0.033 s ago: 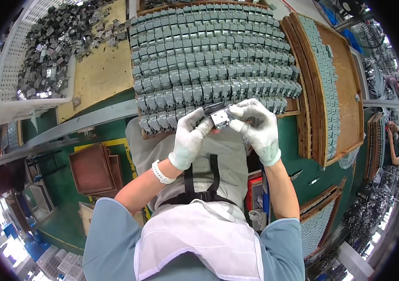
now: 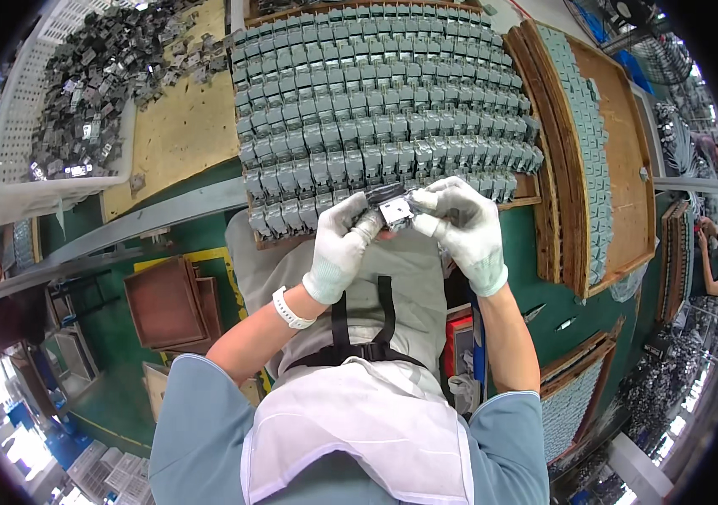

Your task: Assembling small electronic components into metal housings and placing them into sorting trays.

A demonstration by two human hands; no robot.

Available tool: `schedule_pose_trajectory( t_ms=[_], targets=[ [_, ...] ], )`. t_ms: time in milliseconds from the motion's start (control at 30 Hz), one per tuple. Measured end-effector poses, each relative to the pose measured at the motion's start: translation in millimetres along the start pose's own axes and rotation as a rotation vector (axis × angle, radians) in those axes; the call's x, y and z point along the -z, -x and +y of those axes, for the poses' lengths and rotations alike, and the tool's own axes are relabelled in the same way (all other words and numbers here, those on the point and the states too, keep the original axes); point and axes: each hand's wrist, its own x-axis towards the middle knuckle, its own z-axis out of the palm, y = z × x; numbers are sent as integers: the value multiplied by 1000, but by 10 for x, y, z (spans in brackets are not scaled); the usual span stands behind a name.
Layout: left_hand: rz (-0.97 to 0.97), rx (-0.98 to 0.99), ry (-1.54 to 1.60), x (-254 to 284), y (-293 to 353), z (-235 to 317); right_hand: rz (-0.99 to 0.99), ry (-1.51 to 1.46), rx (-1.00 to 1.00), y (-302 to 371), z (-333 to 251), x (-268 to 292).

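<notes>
In front of my waist, at the near edge of a wooden tray of grey-green parts (image 2: pixel 392 130), I hold a small part with a shiny silver plate (image 2: pixel 395 212). A black piece (image 2: pixel 384 194) lies along its far side. My left hand (image 2: pixel 339 251), in a white glove, is closed on the part's left end between thumb and fingers. From the other side my right hand (image 2: pixel 470 236), gloved too, pinches at the right end with bent fingers. The fingertips hide where the grip meets the part. The grey-green parts stand upright in several close rows.
A white perforated basket (image 2: pixel 18 126) with loose metal parts is at the far left, on a wooden board (image 2: pixel 182 118) strewn with more. Stacked wooden trays (image 2: pixel 620 181) stand at the right. Brown trays (image 2: pixel 161 303) rest lower left. Another person's arm (image 2: pixel 707 263) shows at the far right.
</notes>
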Motion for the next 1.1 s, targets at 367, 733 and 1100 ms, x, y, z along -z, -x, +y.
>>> schedule_pose_trajectory(
  t_ms=[367, 733, 1100],
  targets=[
    [-141, 8, -297, 117, -92, 218, -8, 318, 69, 74, 47, -61],
    [-238, -89, -547, 106, -141, 302, 36, 274, 71, 169, 119, -37],
    [-239, 134, -231, 122, -281, 302, 50, 73, -71, 202, 260, 3]
  ],
)
